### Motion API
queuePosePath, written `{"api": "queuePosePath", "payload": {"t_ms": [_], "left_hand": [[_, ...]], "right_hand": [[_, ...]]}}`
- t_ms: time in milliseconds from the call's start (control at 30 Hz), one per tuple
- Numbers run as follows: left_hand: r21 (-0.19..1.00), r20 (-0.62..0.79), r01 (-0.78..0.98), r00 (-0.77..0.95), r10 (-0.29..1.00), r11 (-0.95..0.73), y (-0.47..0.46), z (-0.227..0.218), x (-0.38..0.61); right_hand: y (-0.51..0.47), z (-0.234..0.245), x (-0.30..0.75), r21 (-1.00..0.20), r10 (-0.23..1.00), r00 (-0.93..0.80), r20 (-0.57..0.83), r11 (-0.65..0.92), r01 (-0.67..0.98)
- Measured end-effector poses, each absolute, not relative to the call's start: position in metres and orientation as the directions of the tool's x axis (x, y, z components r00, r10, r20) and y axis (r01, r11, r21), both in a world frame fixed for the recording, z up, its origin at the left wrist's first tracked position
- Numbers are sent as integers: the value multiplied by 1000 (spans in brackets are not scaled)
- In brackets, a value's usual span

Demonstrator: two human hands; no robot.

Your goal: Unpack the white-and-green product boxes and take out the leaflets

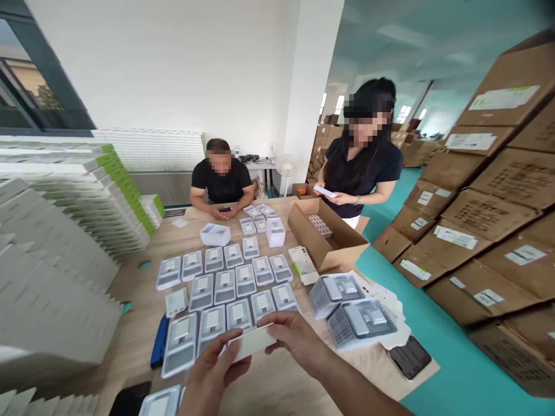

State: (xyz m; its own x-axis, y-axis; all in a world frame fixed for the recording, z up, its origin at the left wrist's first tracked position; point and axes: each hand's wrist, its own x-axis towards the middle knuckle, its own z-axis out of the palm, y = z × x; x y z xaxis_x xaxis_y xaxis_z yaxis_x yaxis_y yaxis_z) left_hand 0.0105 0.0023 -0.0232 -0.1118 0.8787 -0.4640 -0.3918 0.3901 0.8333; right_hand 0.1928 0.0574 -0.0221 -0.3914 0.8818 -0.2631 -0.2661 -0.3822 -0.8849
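The held slab (255, 342) was plain off-white. Pale wood grain patterned the table (280, 384), where trays (178, 360), from the near edge towards the far one, showed white and light grey. Stacked boxes (119, 173) along the left edge were white with bright green ends; a slim case (159, 345), closer to the near left corner, was blue. The right edge's carton (303, 237) was brown, its contents (319, 225) red-and-white patterned.
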Motion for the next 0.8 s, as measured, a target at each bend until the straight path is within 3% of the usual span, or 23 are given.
{"api": "queuePosePath", "payload": {"t_ms": [167, 233, 300, 367, 400, 467, 533, 600, 667, 733, 800], "left_hand": [[844, -475, -322, -78, 877, 429, 0, -28, 7], [834, -489, -343, -93, 867, 433, -1, -29, 7], [805, -525, -389, -117, 843, 448, -1, -29, 8], [786, -547, -414, -116, 829, 460, -2, -28, 10], [784, -548, -414, -108, 830, 463, -3, -27, 10], [811, -518, -365, -87, 851, 456, -6, -23, 7], [901, -412, -198, -106, 905, 387, -12, -20, 3], [977, -168, 103, -167, 972, 187, -21, -19, -3], [917, 128, 395, -165, 978, -54, -33, -20, -10], [842, 282, 505, -110, 953, -191, -46, -25, -21], [864, 245, 481, -148, 958, -147, -62, -28, -37]], "right_hand": [[54, -29, 192, -859, 874, -390, -289, -417, -297], [50, -30, 194, -938, 896, -406, -182, -282, -202], [47, -29, 199, -999, 896, -444, -23, -36, -21], [48, -28, 206, -972, 866, -491, 98, 189, 139], [50, -29, 208, -957, 864, -490, 115, 229, 179], [56, -34, 210, -983, 901, -432, 38, 111, 144], [61, -44, 206, -984, 918, -362, -163, -177, -5], [61, -58, 196, -883, 862, -365, -352, -436, -176], [56, -73, 181, -779, 778, -431, -457, -584, -230], [52, -87, 161, -797, 710, -518, -478, -598, -84], [57, -97, 135, -900, 674, -603, -426, -385, 206]]}}
